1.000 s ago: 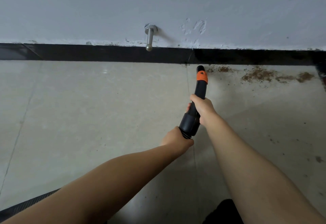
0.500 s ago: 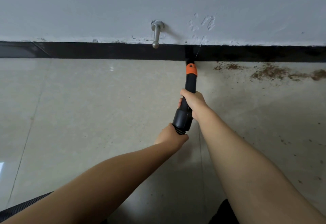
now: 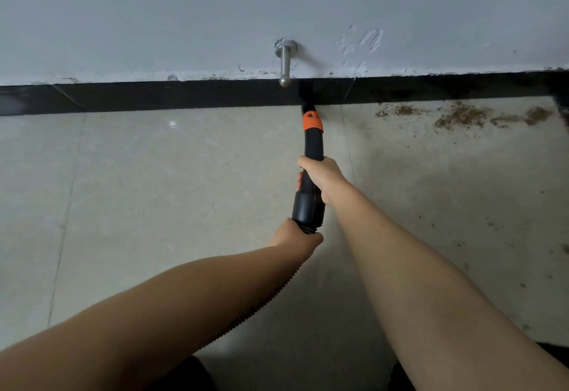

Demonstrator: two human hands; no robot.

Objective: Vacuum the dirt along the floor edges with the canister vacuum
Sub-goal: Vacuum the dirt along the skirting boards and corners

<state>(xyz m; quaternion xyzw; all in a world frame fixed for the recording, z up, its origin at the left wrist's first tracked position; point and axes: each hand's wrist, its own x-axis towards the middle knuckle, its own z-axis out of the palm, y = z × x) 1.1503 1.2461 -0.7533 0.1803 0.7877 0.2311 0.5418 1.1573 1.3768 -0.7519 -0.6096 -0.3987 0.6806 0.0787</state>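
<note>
A black vacuum wand (image 3: 313, 150) with an orange collar (image 3: 312, 121) points at the black baseboard (image 3: 184, 95), its tip touching the floor edge. My right hand (image 3: 320, 176) grips the wand's middle. My left hand (image 3: 297, 236) grips the ribbed hose (image 3: 261, 307) just behind the wand's thick end. Brown dirt (image 3: 462, 115) lies along the floor edge to the right of the tip, with a smaller patch (image 3: 400, 110) nearer to it. The canister is out of view.
A metal door stopper (image 3: 284, 62) juts from the grey wall just left of the wand tip. Pale floor tiles (image 3: 154, 190) spread to the left. Small dark specks (image 3: 455, 230) dot the floor on the right.
The wand has pushed forward to the baseboard and shifted left of the dirt. Both hands moved with it, and the view swung slightly left.
</note>
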